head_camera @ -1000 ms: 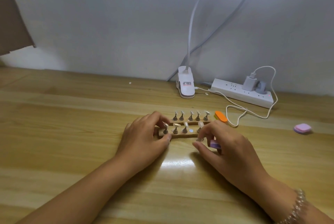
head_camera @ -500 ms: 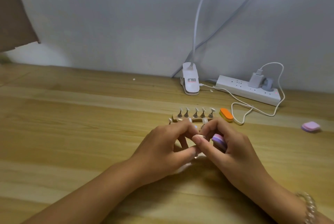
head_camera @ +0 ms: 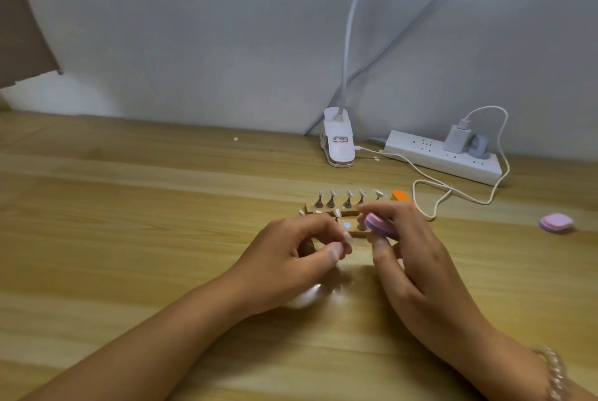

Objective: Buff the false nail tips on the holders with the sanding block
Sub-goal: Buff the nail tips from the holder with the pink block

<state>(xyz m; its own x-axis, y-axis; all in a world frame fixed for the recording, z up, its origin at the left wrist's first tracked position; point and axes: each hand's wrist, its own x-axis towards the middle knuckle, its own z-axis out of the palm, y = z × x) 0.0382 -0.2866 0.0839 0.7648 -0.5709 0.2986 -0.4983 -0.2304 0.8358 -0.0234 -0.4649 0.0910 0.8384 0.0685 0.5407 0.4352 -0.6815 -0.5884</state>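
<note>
1. Head view: the block [head_camera: 377, 224] is gripped by curled fingers of the right hand [head_camera: 415, 258].
2. It is held above the holders [head_camera: 348, 203] set on the table [head_camera: 155, 226].
3. A tip [head_camera: 348, 239] is pinched by the left hand [head_camera: 291, 260], beside the block.

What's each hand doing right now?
Left hand: thumb and forefinger pinched together; contents cannot be told.
Right hand: holds the purple sanding block.

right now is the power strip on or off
On: the power strip shows a small red light glowing at its right end.
</note>
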